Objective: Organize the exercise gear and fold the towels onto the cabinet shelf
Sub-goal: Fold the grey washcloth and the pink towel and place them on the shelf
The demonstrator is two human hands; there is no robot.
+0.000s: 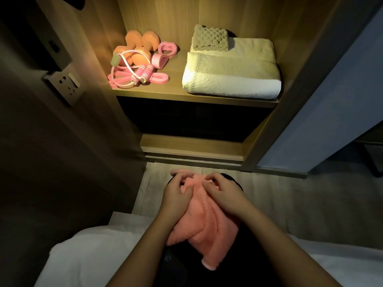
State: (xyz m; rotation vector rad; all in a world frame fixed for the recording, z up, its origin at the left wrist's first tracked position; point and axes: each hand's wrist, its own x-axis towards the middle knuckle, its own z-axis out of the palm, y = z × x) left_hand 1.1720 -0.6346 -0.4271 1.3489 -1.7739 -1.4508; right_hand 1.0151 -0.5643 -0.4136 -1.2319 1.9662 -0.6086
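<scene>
A pink towel [204, 226] lies crumpled over my dark-clothed knee, low in the view. My left hand [178, 191] and my right hand [222, 192] both pinch its far edge with curled fingers. Ahead, the lit cabinet shelf [176, 94] carries two orange dumbbells [137, 47], a pink skipping rope [132, 74], pink resistance bands [160, 59] and, on the right, a stack of folded white towels [232, 77] with a small grey waffle towel [210, 38] on top.
White bedding [89, 251] spreads under me at the bottom. A wall socket plate [65, 84] sits on the dark panel to the left. The open cabinet door [323, 100] stands at the right. Below the shelf is a dark compartment [192, 119], then wooden floor.
</scene>
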